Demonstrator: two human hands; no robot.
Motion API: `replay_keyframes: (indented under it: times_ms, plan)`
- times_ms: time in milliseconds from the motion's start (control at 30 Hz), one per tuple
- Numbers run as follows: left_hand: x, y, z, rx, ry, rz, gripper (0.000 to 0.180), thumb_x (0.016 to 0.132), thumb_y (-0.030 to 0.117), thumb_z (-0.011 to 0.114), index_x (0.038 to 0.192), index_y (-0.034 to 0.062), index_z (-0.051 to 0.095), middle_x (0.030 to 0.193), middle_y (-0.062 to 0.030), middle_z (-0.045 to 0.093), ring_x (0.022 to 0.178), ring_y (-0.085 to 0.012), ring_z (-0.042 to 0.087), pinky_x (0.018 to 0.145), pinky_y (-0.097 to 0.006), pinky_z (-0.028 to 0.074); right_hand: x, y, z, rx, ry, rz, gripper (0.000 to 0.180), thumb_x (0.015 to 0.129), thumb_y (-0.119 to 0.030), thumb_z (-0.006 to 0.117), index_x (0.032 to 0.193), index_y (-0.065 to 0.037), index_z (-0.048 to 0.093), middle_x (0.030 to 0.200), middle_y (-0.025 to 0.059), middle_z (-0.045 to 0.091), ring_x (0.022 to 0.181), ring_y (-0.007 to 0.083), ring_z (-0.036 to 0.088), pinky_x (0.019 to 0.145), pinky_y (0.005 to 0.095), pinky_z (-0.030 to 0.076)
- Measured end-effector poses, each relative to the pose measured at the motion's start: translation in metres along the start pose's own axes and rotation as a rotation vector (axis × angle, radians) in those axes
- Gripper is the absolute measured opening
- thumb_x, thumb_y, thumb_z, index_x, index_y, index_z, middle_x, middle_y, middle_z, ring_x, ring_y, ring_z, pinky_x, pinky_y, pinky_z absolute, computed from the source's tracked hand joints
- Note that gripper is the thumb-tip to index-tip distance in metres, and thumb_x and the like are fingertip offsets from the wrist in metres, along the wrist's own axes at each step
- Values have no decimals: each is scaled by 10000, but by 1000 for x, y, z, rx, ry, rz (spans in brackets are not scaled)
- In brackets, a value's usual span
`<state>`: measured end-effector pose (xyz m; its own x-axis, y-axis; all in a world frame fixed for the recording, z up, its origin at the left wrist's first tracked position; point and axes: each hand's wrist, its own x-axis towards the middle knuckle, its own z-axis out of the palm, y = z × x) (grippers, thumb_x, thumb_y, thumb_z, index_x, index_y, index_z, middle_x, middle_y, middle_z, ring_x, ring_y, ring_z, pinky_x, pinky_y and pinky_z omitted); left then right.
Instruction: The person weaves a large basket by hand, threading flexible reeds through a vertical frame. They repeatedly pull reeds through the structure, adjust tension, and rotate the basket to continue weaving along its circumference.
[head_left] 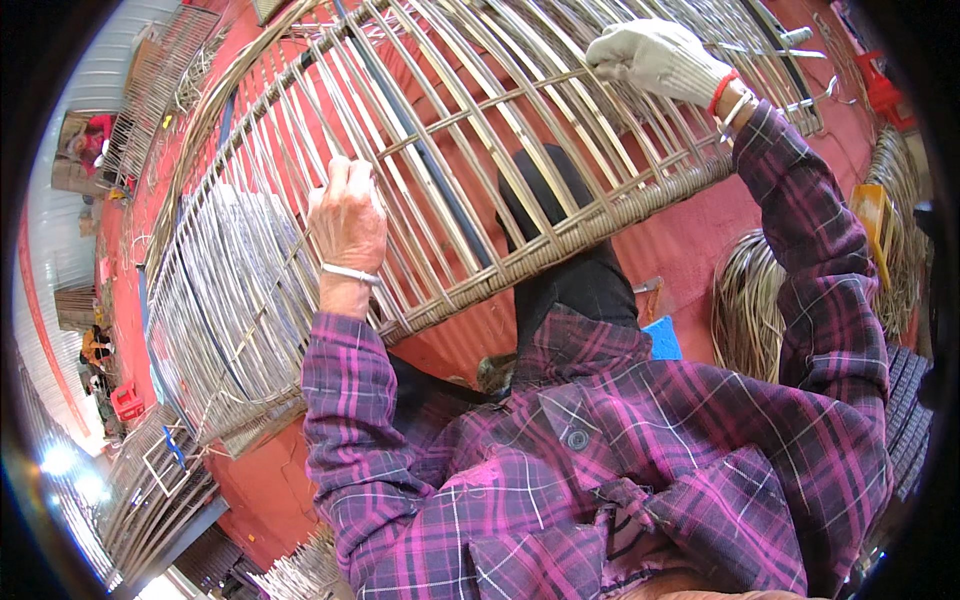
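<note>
Head view: large rattan frame (470, 150), curved ribs lashed to a woven rim, held up in front of the person and filling the upper middle of the picture. Left hand (347, 215) is bare, fingers curled closed around one rib at the frame's lower left part. Right hand (655, 58), in a white work glove, grips a rib or cross strand near the upper right, fingers wrapped shut.

Frame looks light for its size, stiff along the rim, ribs somewhat springy and thin enough to snap if bent hard. Surface dry, not slippery. Best hold: the thick woven rim (600, 215) or where ribs cross.

Floor (690, 240) is red. Coil of loose rattan strands (750, 305) lies at right, a blue pad (660, 338) beside it. More woven frames (160, 490) are stacked at left. A workshop, cluttered.
</note>
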<state>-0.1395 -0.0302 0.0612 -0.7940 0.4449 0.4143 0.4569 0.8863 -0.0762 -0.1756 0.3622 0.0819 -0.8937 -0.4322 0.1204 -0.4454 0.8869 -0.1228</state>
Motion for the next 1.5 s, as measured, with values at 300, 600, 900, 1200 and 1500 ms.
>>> replay_keyframes:
  times_ms: [300,600,900,1200,1500]
  plan:
    - [65,-31,21,-101,50,-47,151,828,42,565,915,98,676,906,-110,624,864,-318,647,731,-430,513,73,53,-26,109,-5,-48,267,895,-271,612,1107,-129,688,1015,96,686,890,268,660,807,383,514]
    - [-33,3,-39,-268,169,10,266,805,82,667,1069,74,648,1080,-119,623,999,-290,611,843,-404,490,54,27,-12,-64,130,-81,433,767,-193,719,1189,-128,647,1162,99,653,1043,268,616,922,388,485]
    - [-230,-53,-111,-4,47,-553,575,760,283,757,1268,101,558,1325,-105,506,1219,-287,476,973,-455,363,22,-281,-9,245,4,-856,703,546,-306,848,1181,-145,594,1186,53,602,1057,267,579,933,441,430]
    - [-227,-68,-84,176,-39,-472,417,749,57,610,1161,124,600,1259,-89,544,1076,-229,549,890,-443,343,29,-307,11,-98,-51,-905,629,779,-59,578,1371,-242,468,690,20,540,627,219,580,640,383,420]
    - [-144,16,-67,-91,129,-186,150,792,164,578,916,83,600,968,-98,558,929,-244,569,836,-441,393,-2,-202,-21,-128,32,-737,407,733,-98,608,1129,-185,571,660,19,517,634,238,550,697,389,424]
